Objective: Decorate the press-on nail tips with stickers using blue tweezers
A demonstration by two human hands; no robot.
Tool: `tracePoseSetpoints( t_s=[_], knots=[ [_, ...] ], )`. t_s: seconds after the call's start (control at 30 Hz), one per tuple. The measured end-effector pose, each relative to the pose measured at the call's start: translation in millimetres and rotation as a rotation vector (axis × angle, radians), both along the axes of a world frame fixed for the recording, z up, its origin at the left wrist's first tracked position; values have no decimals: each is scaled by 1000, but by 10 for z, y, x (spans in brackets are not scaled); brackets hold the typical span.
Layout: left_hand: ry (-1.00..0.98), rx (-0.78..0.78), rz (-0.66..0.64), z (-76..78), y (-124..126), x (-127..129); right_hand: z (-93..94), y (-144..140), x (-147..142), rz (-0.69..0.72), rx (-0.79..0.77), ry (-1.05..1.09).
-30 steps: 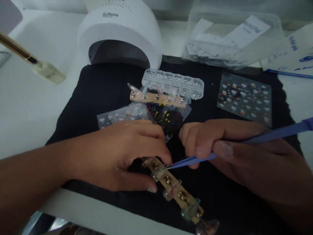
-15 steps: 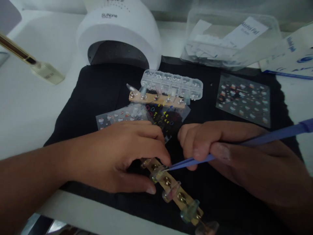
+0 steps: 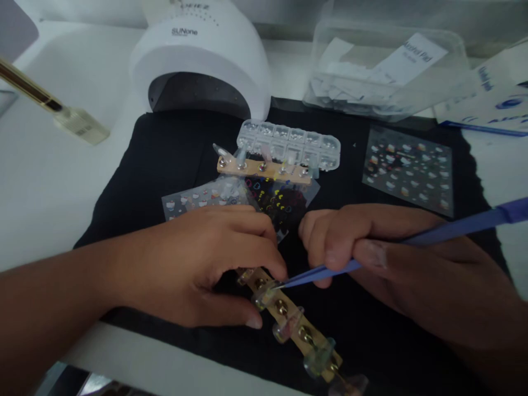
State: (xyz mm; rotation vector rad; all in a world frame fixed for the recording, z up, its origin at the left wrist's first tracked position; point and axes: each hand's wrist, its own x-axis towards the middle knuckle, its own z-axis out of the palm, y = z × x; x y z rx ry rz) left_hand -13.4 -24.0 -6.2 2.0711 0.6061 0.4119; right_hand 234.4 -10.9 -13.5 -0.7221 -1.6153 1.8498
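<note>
My left hand point(image 3: 214, 258) curls over the upper end of a wooden nail tip stand point(image 3: 297, 333), its thumb and index finger on either side. Clear and tinted false nails sit crosswise on the stand's metal holders. My right hand point(image 3: 371, 253) is closed around blue tweezers point(image 3: 317, 273). The tweezers' points touch the pale yellowish false nail point(image 3: 265, 295) between my left thumb and index finger. Whether the points hold something small is not visible. My left hand's other fingers are partly hidden.
A second nail tip stand point(image 3: 251, 168) lies before a clear rhinestone box point(image 3: 330, 144). Sticker sheets point(image 3: 408, 170) lie on the black cloth point(image 3: 136, 181). Behind are a white nail lamp point(image 3: 202, 52), a clear bin of alcohol pads point(image 3: 388, 99) and a box point(image 3: 487, 104). A brush point(image 3: 80, 122) is at left.
The view has shifted very slightly. Both hands and the tweezers keep nearly the same position at the false nail.
</note>
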Motion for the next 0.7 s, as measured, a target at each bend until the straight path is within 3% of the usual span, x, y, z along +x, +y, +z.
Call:
tracePoseSetpoints(
  t_s=[0.7],
  knots=[
    [-17, 15, 6, -12, -3, -22, -22, -1, 4, -2, 14, -34]
  ],
)
